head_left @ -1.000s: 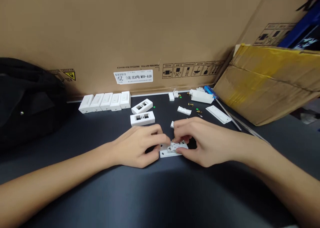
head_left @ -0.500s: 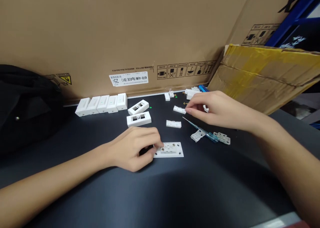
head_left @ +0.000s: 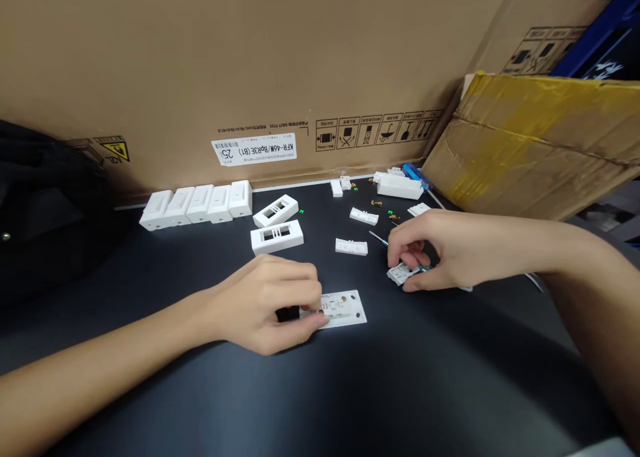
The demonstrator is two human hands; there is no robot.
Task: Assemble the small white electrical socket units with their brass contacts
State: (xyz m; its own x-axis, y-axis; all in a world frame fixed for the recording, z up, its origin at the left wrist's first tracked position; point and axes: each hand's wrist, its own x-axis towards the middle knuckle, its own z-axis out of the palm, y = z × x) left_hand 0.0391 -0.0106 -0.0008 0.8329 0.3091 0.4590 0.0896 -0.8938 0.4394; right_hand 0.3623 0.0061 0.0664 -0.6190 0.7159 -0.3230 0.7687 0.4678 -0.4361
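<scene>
My left hand (head_left: 283, 303) pinches a small white module with brass screws (head_left: 334, 305) between thumb and fingers. That module lies over a flat white plate (head_left: 357, 315) with dark holes, and the hand hides their left ends. On the right, my right hand (head_left: 430, 253) is curled over a small white plastic part (head_left: 401, 273), thumb and index finger at its edges. A thin metal-tipped tool (head_left: 379, 238) lies partly hidden beneath this hand. Beyond the hands lie two narrow white plastic strips, a nearer one (head_left: 351, 247) and a farther one (head_left: 364, 216).
Several white housings (head_left: 200, 203) stand in a row at the back left. Two white frames (head_left: 277, 237) with openings lie beside them. Brass bits (head_left: 377, 203), a white block (head_left: 399, 185) and a blue-handled tool (head_left: 414, 172) lie at the back right. A large cardboard box (head_left: 300, 57) walls the back.
My right hand has come nearer and to the right, from beside the far white strip down onto the white plastic part. My left hand has shifted its grip on the module; the plate is slightly tilted.
</scene>
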